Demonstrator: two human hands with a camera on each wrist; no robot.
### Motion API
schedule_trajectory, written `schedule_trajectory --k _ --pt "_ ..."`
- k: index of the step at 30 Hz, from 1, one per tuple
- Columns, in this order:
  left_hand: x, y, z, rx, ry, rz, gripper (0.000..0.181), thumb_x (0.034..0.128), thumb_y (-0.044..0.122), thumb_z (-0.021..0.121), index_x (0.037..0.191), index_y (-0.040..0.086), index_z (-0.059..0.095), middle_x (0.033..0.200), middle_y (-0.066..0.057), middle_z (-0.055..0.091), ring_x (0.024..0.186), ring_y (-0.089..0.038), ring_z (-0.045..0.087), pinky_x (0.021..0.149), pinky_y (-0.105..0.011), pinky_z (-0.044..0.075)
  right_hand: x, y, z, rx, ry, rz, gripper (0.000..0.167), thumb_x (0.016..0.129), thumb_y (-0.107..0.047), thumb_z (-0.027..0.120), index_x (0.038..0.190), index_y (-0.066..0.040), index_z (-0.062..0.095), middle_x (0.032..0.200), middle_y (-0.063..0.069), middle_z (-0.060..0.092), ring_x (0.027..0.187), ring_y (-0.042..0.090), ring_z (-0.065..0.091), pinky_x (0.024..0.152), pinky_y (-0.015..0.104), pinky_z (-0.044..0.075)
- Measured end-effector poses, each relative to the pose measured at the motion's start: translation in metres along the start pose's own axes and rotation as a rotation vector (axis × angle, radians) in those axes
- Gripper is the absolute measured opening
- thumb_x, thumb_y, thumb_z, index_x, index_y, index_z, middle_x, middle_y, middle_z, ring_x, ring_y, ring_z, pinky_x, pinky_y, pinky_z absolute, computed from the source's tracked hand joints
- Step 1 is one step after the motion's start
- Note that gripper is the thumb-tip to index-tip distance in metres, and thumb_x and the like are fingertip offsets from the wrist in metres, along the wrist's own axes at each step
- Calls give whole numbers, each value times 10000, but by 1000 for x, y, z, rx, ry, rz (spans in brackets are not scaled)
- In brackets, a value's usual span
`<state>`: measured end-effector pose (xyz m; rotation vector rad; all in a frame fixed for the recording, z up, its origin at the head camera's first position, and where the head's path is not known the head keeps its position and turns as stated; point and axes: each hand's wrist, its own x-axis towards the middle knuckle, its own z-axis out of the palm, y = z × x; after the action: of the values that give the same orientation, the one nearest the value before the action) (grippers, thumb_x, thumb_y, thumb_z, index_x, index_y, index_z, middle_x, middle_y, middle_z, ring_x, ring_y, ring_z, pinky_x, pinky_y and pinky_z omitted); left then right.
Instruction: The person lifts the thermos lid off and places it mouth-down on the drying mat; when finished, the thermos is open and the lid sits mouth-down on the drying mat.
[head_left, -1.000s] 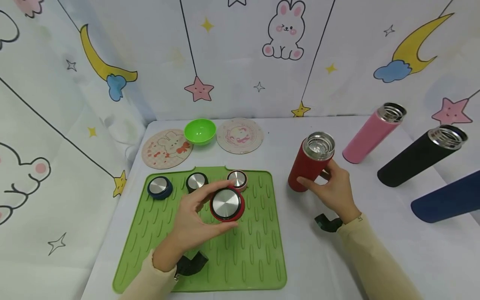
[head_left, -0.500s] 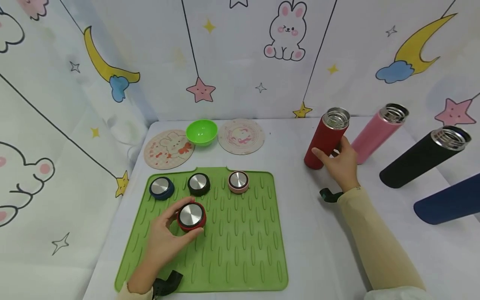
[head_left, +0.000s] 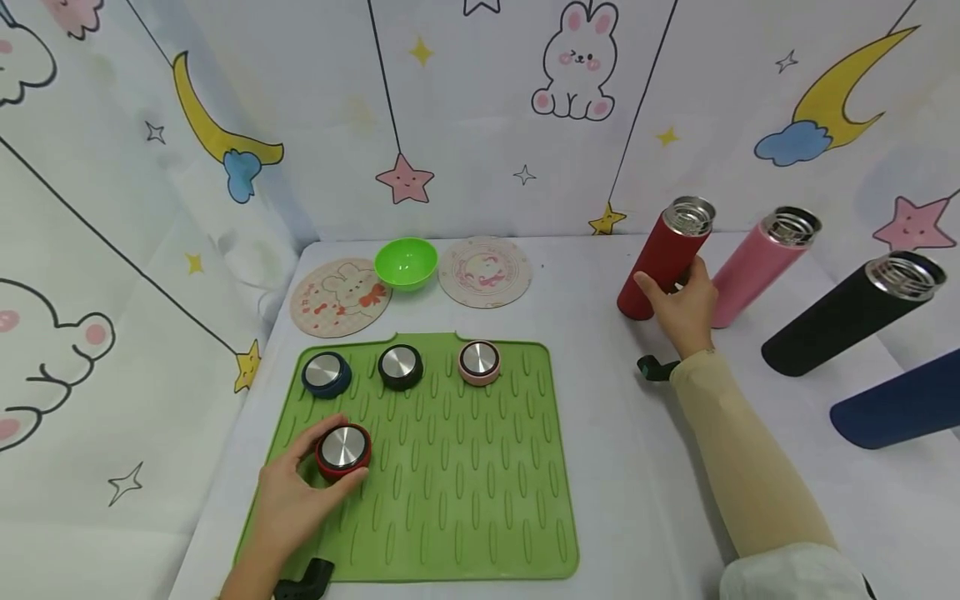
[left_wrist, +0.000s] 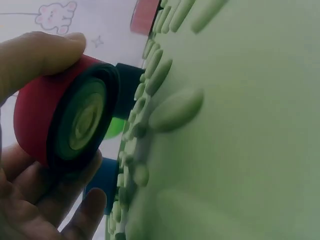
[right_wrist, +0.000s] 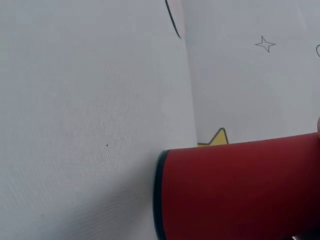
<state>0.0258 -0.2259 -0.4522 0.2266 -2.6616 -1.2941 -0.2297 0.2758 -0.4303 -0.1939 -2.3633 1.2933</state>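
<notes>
My left hand (head_left: 288, 496) pinches a red thermos lid (head_left: 343, 448) between thumb and fingers over the front left of the green mat (head_left: 450, 517). Seen from the left wrist, the lid (left_wrist: 37, 112) is tilted on its side with its dark underside showing, apart from the mat. At the back right, my right hand (head_left: 688, 312) grips a lidless red thermos (head_left: 662, 262) by its lower body. Its dark-rimmed base shows in the right wrist view, where the thermos (right_wrist: 240, 190) leans; whether it touches the table is unclear. A pink thermos (head_left: 761, 267) stands just right of that hand.
Blue (head_left: 326, 375), black (head_left: 400, 367) and pink lids (head_left: 479, 363) line the mat's back. Behind them lie two round coasters (head_left: 330, 312) (head_left: 483, 275) and a green bowl (head_left: 406, 265). Black (head_left: 840, 325) and navy thermoses (head_left: 900, 400) stand at the right.
My left hand has carried the red lid left and toward me over the mat. My right hand has moved the red thermos back and right, beside the pink one.
</notes>
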Motion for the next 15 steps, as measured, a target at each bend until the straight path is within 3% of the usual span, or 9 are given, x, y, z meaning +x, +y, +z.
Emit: schedule_trajectory --k 8,12,15 --pt "0 -8 -3 127 20 42 776 695 242 985 1397 225 655 1325 -24 733 1159 201 502 972 -123 423 11 1 2 -12 32 46 731 905 -456 778 1487 -120 490 1422 112 658 1229 253 644 1049 434 565" --pt "0 -8 -5 153 12 58 771 700 208 979 1399 212 652 1325 -58 730 1173 5 620 935 -107 444 18 2 2 -11 42 80 748 907 -474 769 1509 -145 470 1450 94 643 1265 248 635 1087 466 552" --pt "0 -7 -6 166 -1 57 758 721 196 964 1407 195 643 1330 -89 723 1158 -200 692 900 -183 526 21 1 3 -11 48 100 750 907 -494 760 1514 -167 465 1464 75 635 1283 233 628 1098 452 548"
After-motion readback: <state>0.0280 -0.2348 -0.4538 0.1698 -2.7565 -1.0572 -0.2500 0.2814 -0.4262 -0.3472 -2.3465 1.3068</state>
